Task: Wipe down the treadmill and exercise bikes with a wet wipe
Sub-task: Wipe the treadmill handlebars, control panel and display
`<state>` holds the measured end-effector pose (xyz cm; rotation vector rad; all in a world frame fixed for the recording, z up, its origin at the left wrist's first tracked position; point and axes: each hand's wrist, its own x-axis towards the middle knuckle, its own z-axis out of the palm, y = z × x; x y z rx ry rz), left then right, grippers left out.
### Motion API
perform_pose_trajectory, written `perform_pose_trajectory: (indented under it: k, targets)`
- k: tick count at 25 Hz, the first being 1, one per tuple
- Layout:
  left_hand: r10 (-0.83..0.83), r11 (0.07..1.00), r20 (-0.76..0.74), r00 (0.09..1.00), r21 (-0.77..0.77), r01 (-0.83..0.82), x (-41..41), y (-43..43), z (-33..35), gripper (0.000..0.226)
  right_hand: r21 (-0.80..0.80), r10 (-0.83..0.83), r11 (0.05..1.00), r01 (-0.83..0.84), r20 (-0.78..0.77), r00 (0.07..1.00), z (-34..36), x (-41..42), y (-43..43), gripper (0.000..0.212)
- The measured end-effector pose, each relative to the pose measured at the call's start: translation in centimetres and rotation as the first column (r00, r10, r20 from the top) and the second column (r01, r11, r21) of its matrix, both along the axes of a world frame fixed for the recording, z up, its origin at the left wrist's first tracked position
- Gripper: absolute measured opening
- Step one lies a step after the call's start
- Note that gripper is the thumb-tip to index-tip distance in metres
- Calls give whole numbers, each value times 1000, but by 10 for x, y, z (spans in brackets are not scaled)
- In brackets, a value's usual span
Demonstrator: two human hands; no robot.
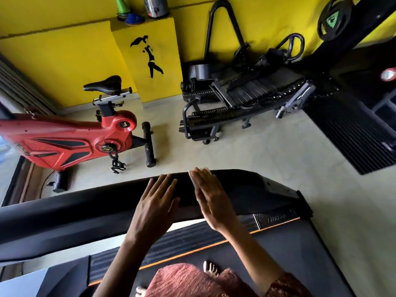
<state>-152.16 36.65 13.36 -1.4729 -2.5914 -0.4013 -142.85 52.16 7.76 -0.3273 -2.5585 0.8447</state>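
I stand on the treadmill belt (278, 249) facing its black front cover (246, 189). My right hand (211, 196) lies flat with straight fingers on the cover, pressing a white wet wipe (204, 170) whose edge shows past the fingertips. My left hand (155, 202) rests flat beside it on the same cover, fingers spread, holding nothing. A red exercise bike (64, 144) with a black saddle stands on the floor to the left, apart from both hands.
A black stepper machine (235, 99) stands against the yellow wall (64, 61) ahead. A dark ribbed frame (353, 136) with a weight plate (334, 17) is at the right. Grey floor (257, 151) lies between the machines.
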Motion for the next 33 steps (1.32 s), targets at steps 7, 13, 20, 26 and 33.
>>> perform_pose_trajectory:
  k: [7, 13, 20, 26, 33]
  targets:
    - [-78, 991, -40, 996, -111, 73, 7, 54, -9, 51, -102, -200, 974, 201, 17, 980, -20, 11, 33, 55]
    - [-222, 953, -53, 974, -223, 205, 17, 103, -20, 56, -302, -182, 934, 190, 56, 982, -40, 28, 74, 49]
    - [-288, 923, 9, 957, -263, 281, 25, 146, -34, 57, -684, -370, 473, 555, 418, 830, -100, 69, 152, 40]
    - [-281, 920, 18, 960, -281, 274, 26, 147, -35, 59, -709, -215, 643, 290, 196, 957, -69, 44, 130, 35]
    - [-280, 921, 10, 960, -277, 272, 26, 144, -36, 59, -736, -462, 183, 652, 521, 718, -103, 63, 159, 40]
